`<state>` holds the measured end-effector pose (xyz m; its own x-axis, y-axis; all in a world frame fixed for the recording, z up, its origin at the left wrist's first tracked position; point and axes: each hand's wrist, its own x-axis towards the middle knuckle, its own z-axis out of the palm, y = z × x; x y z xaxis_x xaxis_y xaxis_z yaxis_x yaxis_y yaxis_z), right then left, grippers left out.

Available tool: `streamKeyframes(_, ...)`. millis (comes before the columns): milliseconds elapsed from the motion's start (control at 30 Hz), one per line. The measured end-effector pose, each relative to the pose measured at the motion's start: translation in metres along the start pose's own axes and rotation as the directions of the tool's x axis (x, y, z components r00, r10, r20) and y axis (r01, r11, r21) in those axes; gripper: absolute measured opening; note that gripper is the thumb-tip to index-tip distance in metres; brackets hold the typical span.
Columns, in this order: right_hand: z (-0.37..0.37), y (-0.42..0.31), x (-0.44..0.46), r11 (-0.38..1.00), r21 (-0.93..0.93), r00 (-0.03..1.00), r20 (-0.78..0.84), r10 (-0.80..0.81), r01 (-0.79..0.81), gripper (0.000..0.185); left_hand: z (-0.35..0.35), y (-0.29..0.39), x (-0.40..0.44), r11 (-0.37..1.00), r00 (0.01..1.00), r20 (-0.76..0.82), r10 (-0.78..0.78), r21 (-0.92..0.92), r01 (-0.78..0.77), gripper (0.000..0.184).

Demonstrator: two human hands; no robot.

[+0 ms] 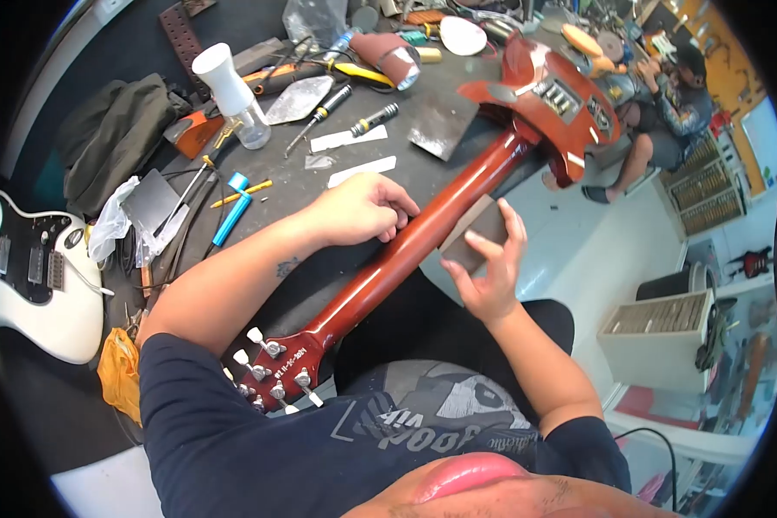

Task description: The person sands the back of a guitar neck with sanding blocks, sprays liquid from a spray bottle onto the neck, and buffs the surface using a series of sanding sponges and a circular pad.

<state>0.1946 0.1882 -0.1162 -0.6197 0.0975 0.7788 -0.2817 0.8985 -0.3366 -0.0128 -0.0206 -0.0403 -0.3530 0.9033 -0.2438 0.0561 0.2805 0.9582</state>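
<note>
White guitar [82, 298] at nine o'clock. Red-brown guitar [423, 233] slants from headstock [295, 358], between seven and eight, to body, between one and two. Left hand [369, 207] near twelve, fingers curled at neck, cannot tell if clasping. Right hand [490, 274] at three, grasping dark pad [485, 228] beside neck.

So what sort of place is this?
Probably a guitar repair workshop: a red-brown guitar between the hands, a white guitar at the left, and a screwdriver among clutter on the dark bench.
</note>
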Motion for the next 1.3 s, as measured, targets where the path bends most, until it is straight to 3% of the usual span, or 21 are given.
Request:
streamKeyframes(33,-0.008,-0.004,0.012,0.996,-0.036,0.997,0.002,-0.075,0.076,0.054,0.0,0.001,0.0,1.0,1.0,-0.012,-0.007,0.015,0.007,0.051)
streamKeyframes(133,-0.033,-0.006,0.082,0.97,0.103,0.969,0.09,-0.231,0.221,0.055,-0.001,0.0,0.002,0.999,1.0,-0.021,0.011,0.047,-0.01,0.047)
streamKeyframes(200,-0.047,0.002,0.121,0.94,0.259,0.968,0.058,-0.244,0.222,0.055,0.001,0.002,-0.001,0.997,1.0,-0.01,-0.006,0.08,0.007,0.046)
streamKeyframes(333,-0.03,0.017,0.195,0.952,0.202,0.973,-0.084,-0.216,0.228,0.048,0.002,0.013,-0.006,0.988,0.999,-0.032,-0.034,0.148,0.039,0.049)
streamKeyframes(400,-0.005,0.044,0.229,0.981,0.017,0.981,-0.015,-0.192,0.192,0.048,0.003,0.016,-0.006,0.985,0.999,-0.022,-0.023,0.168,0.026,0.049)
streamKeyframes(467,0.027,0.084,0.257,0.992,-0.101,0.991,0.113,-0.067,0.079,0.05,0.004,0.012,-0.006,0.984,1.0,-0.027,-0.004,0.18,0.008,0.046)
streamKeyframes(567,0.081,0.151,0.282,0.958,-0.287,0.997,0.079,0.002,0.021,0.054,0.003,0.008,-0.006,0.975,0.997,-0.046,0.061,0.218,-0.049,0.043)
streamKeyframes(667,0.111,0.162,0.304,0.869,-0.488,0.987,0.084,0.135,-0.077,0.053,0.001,0.006,-0.006,0.95,0.989,-0.039,0.145,0.286,-0.128,0.04)
streamKeyframes(700,0.12,0.168,0.321,0.93,-0.365,0.981,0.164,0.106,-0.04,0.052,0.0,0.006,-0.006,0.947,0.986,-0.059,0.153,0.295,-0.129,0.039)
streamKeyframes(733,0.126,0.156,0.333,0.961,-0.266,0.978,0.206,-0.025,0.08,0.047,0.0,0.006,-0.005,0.946,0.986,-0.068,0.154,0.298,-0.128,0.039)
streamKeyframes(800,0.136,0.083,0.35,0.986,-0.167,0.947,0.318,0.046,0.008,0.042,0.001,0.006,-0.002,0.949,0.992,-0.044,0.12,0.299,-0.101,0.038)
streamKeyframes(833,0.147,0.062,0.355,0.997,-0.03,0.946,0.319,-0.062,0.075,0.039,0.001,0.004,0.0,0.941,0.988,-0.046,0.149,0.314,-0.127,0.038)
streamKeyframes(867,0.165,0.046,0.361,0.991,-0.01,0.937,0.326,-0.126,0.137,0.036,0.002,0.003,-0.001,0.931,0.982,-0.057,0.183,0.331,-0.154,0.038)
streamKeyframes(1000,0.23,-0.023,0.394,0.998,0.039,0.857,0.511,-0.066,0.053,0.035,0.002,-0.002,0.0,0.917,0.97,-0.076,0.23,0.352,-0.189,0.036)
streamKeyframes(1067,0.273,-0.033,0.414,0.995,-0.012,0.847,0.526,-0.077,0.098,0.04,0.003,-0.004,-0.003,0.893,0.957,-0.093,0.276,0.393,-0.22,0.032)
streamKeyframes(1167,0.331,-0.039,0.438,0.999,-0.015,0.757,0.654,-0.018,0.036,0.045,0.004,-0.006,-0.003,0.879,0.944,-0.103,0.314,0.408,-0.247,0.028)
streamKeyframes(1267,0.377,-0.044,0.441,0.995,-0.071,0.725,0.689,-0.004,0.073,0.084,0.004,-0.007,-0.003,0.887,0.943,-0.114,0.313,0.389,-0.248,0.026)
streamKeyframes(1300,0.371,-0.061,0.438,0.994,-0.096,0.618,0.785,0.041,0.056,0.106,0.004,-0.005,-0.004,0.885,0.94,-0.114,0.32,0.39,-0.254,0.025)
